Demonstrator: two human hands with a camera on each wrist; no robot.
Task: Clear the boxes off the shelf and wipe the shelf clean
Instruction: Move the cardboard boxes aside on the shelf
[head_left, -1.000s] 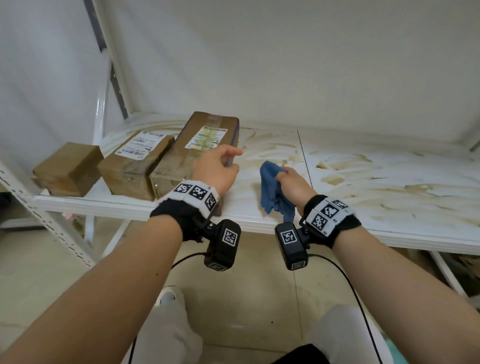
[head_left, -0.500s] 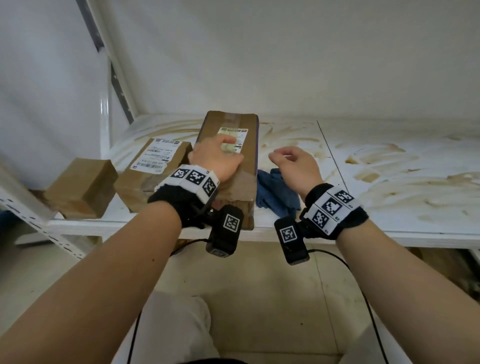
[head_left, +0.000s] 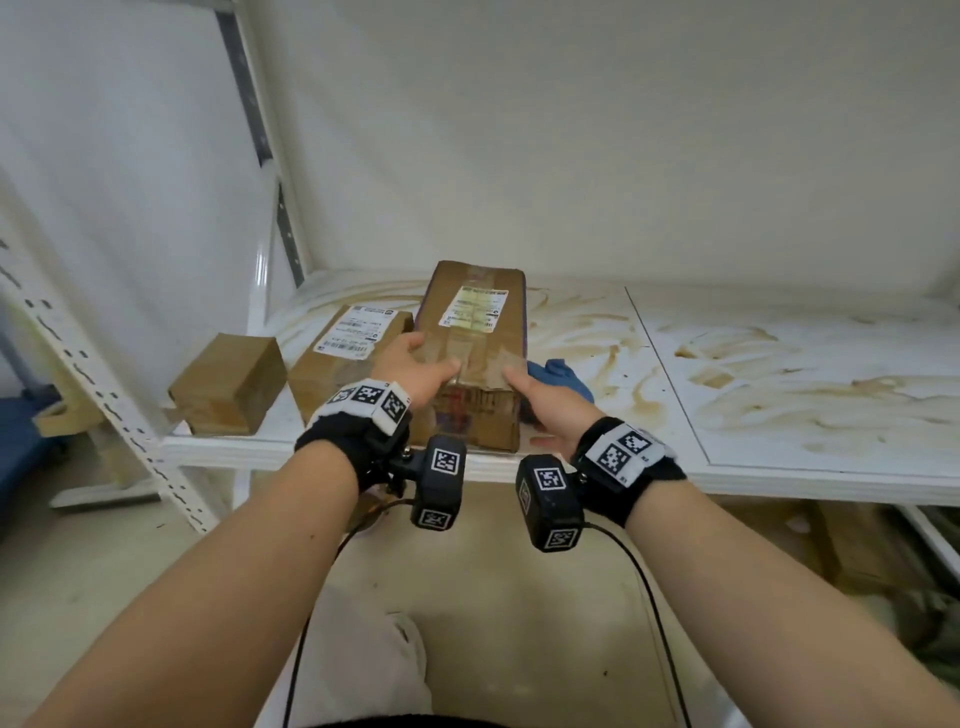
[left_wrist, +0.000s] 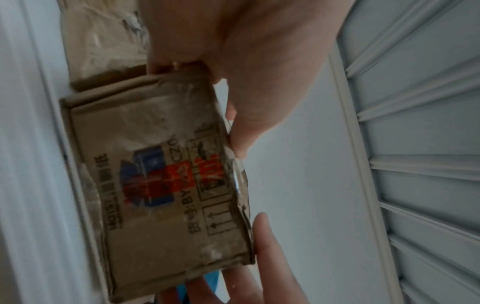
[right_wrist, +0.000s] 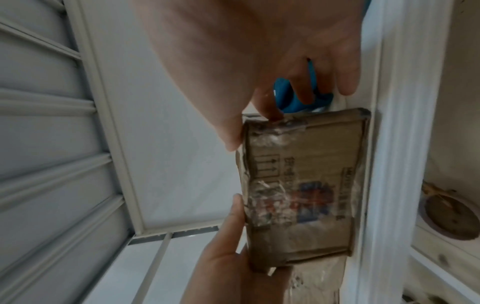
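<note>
A long brown cardboard box (head_left: 475, 332) lies lengthwise on the stained white shelf (head_left: 779, 415), its near end at the front edge. My left hand (head_left: 431, 364) grips the left side of that end, thumb on top. My right hand (head_left: 524, 384) grips the right side. The wrist views show the printed end face (left_wrist: 161, 185) (right_wrist: 303, 189) held between both hands. A crumpled blue cloth (head_left: 558, 376) (right_wrist: 293, 102) lies loose on the shelf just right of the box. A labelled box (head_left: 348, 353) sits against its left side, and a small plain box (head_left: 228, 382) stands further left.
A white perforated upright (head_left: 104, 389) slants down at the left of the shelf. The wall closes off the back. Brown smears cover the right shelf panel (head_left: 753, 364). Clutter sits on a lower level at the right (head_left: 857, 545). Tiled floor (head_left: 519, 597) lies below.
My right hand let go of the blue cloth, which now lies on the shelf. Both hands moved to the near end of the long box and took hold of it.
</note>
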